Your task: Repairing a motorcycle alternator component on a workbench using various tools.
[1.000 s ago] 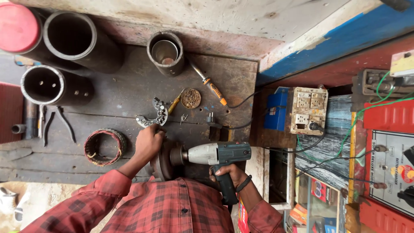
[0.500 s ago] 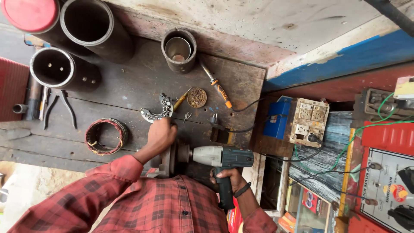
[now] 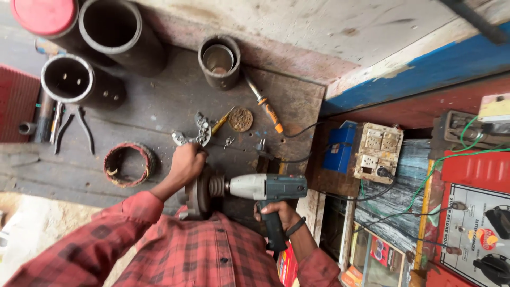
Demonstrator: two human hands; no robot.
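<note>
My right hand (image 3: 277, 213) grips the handle of a green and silver power wrench (image 3: 265, 187), held level with its nose pointing left. The nose sits in the middle of a round rusty metal motor part (image 3: 201, 192). My left hand (image 3: 186, 162) clasps the top rim of that part and holds it against my body. Both arms wear red checked sleeves. The face of the part under my hand is hidden.
A dark wooden bench (image 3: 159, 111) carries several steel tubes (image 3: 119, 32), a copper coil ring (image 3: 127, 165), pliers (image 3: 71, 127), a screwdriver (image 3: 265, 109) and small metal fittings (image 3: 199, 133). A switch box (image 3: 377, 151) and a red charger (image 3: 473, 228) stand at the right.
The view has shifted slightly, so the bench and both hands sit lower in the frame. The hands keep the same hold on the wrench and the motor part.
</note>
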